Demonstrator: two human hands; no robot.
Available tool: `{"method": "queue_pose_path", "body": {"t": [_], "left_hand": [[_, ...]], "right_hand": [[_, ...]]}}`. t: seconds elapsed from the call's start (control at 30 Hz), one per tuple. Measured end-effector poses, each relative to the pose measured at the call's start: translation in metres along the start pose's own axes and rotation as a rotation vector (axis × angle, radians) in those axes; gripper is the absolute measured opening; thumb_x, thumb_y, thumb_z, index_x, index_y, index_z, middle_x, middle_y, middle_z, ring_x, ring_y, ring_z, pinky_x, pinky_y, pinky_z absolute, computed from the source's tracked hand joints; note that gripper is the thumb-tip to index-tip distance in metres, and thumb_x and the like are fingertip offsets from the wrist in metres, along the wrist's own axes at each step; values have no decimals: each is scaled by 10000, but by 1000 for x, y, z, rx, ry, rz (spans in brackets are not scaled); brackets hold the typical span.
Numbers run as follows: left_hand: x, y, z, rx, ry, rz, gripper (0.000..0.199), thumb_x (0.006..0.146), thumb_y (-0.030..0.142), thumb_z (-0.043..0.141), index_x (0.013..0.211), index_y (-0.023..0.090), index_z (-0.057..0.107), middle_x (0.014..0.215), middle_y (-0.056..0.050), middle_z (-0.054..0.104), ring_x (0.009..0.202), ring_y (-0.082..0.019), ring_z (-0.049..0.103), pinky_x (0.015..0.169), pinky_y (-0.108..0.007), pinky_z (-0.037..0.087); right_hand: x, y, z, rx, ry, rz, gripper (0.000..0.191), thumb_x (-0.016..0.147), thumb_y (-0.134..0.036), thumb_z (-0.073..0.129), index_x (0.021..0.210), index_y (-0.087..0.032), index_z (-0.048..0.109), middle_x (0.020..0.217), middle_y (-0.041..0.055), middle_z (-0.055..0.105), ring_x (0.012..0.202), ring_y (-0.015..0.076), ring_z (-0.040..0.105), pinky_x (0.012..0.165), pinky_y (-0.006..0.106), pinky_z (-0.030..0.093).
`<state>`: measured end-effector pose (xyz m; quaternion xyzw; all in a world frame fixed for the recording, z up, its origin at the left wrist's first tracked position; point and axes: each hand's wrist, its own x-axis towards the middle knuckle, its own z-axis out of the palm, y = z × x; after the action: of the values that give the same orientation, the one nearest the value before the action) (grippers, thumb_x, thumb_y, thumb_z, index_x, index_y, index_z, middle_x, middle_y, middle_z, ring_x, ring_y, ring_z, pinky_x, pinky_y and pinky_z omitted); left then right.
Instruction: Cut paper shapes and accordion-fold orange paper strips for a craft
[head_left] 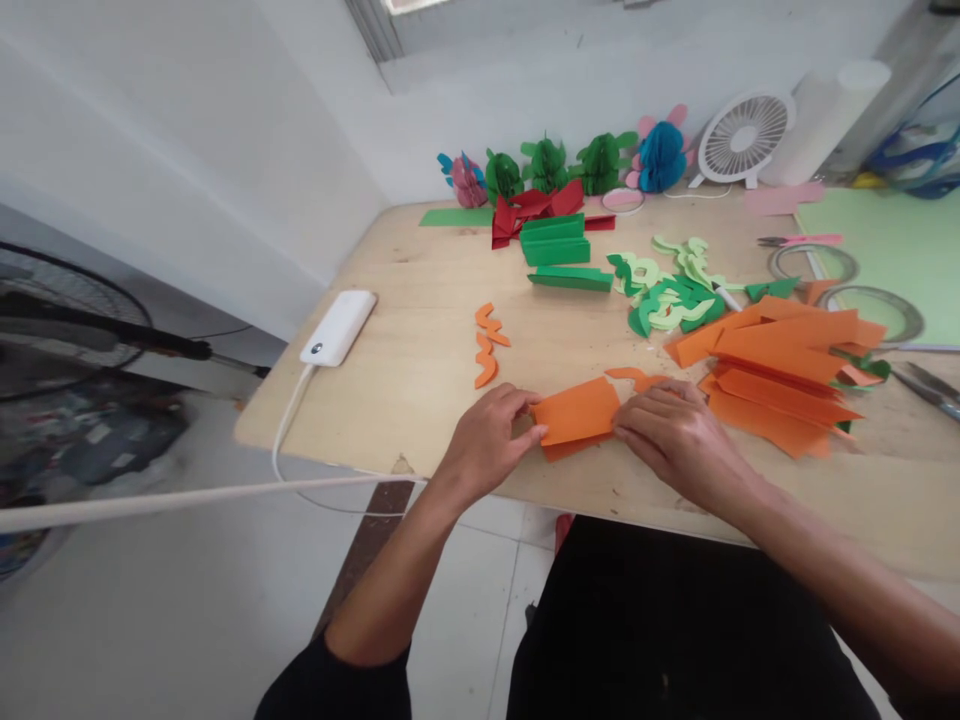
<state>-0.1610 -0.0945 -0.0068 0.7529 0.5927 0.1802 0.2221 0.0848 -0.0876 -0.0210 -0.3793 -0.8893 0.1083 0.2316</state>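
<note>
A folded piece of orange paper lies near the table's front edge. My left hand pinches its left end between thumb and fingers. At the paper's right end is my right hand, its fingers curled together against the edge; what they grip, if anything, is hidden. A curved orange cutout shows just behind my right hand. Further left lie small wavy orange cutouts. To the right of my right hand is a loose pile of folded orange paper.
Green paper scraps, folded green strips and red paper lie farther back. Paper figures and a small white fan line the wall. A white power bank with a cable sits left; scissors lie right.
</note>
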Motion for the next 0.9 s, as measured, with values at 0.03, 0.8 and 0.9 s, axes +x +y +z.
{"method": "queue_pose_path", "body": {"t": [0.03,0.8,0.9], "left_hand": [[2,2,1,33,-20,-16,194,791,232,656,979,183,640,928,-28,664,897,-195,633,798,-349,510],[2,17,9,115,-7,-124,199,760,116,646,878,215,521,922,-2,621,904,-191,569,780,-334,453],[-1,18,12,113,34,-100,176,770,111,624,848,217,506,889,0,606,862,-180,559,754,-319,449]], "right_hand": [[0,0,0,-7,9,-5,293,964,-214,403,817,-210,657,773,24,698,757,149,624,882,364,366],[-6,-12,4,-106,88,-56,297,940,-112,412,787,-203,649,829,22,690,818,140,602,908,363,341],[-6,-12,5,-120,112,-66,270,929,-97,437,786,-190,646,848,22,699,839,144,611,916,362,346]]}}
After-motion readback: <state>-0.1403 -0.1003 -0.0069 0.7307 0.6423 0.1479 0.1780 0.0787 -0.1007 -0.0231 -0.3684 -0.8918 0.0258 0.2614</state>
